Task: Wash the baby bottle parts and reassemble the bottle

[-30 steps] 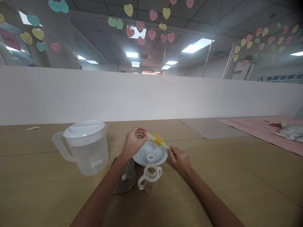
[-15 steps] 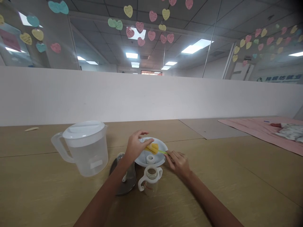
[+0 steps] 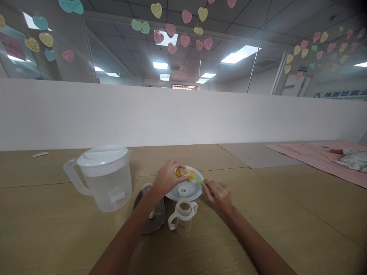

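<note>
Over the white bowl (image 3: 197, 190) my left hand (image 3: 166, 178) is closed on a small clear teat with the yellow sponge brush (image 3: 186, 174) pushed into it. My right hand (image 3: 218, 194) pinches the brush's thin green handle at the bowl's right rim. A white ring (image 3: 182, 191) lies inside the bowl. In front of the bowl stands an open baby bottle (image 3: 182, 218) with two white handles.
A clear lidded water jug (image 3: 104, 177) stands to the left. A dark oval tray (image 3: 151, 219) with a white piece lies under my left wrist. A pink cloth (image 3: 318, 156) with a doll covers the far right. A white partition runs behind the wooden table (image 3: 286, 214).
Both hands have dropped closer to the bowl. My left hand has closed around the teat and the brush head has slid further into it.
</note>
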### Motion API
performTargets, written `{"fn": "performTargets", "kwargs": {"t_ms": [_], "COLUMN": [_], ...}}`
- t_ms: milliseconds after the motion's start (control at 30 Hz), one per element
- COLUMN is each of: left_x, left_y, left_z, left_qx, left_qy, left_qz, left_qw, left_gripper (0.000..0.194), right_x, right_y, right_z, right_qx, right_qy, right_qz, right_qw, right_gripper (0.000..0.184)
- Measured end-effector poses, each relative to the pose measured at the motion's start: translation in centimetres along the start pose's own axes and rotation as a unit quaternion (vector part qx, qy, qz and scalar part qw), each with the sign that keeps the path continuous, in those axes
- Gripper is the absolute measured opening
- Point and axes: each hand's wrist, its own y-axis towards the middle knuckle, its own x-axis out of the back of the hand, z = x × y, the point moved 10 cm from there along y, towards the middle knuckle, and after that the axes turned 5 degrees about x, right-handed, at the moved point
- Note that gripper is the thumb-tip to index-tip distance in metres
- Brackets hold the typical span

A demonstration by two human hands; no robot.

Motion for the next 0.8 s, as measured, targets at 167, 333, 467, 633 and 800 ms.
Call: {"fn": "performTargets", "kwargs": {"t_ms": [167,333,467,633,800], "left_x": [-0.2,0.3,1.0,0.9,-0.7], "left_y": [0.0,-0.1,-0.3,-0.4,-0.9], "left_z": [-0.5,-0.5,-1.0,-1.5,-2.8], "left_qx": [-0.038,-0.033,-0.038,-0.051,-0.129], "left_qy": [-0.013,-0.061,-0.110,-0.102,0.022], "left_qz": [0.012,0.009,-0.003,-0.007,-0.017], "left_qw": [0.999,0.998,0.993,0.993,0.991], "left_gripper": [0.028,0.037,0.035,0.030,0.032], "right_x": [-0.3,-0.3,-0.4,-0.5,-0.8], "right_y": [-0.1,0.0,0.0,-0.1,-0.3], "right_z": [-0.3,-0.5,-1.0,-1.2,-1.6], "right_qx": [-0.011,-0.021,-0.046,-0.056,-0.070], "right_qy": [0.007,0.016,0.026,0.031,0.038], "right_qz": [0.008,0.009,0.008,0.008,0.015], "right_qw": [1.000,1.000,0.999,0.998,0.997], "right_gripper": [0.016,0.015,0.016,0.016,0.018]}}
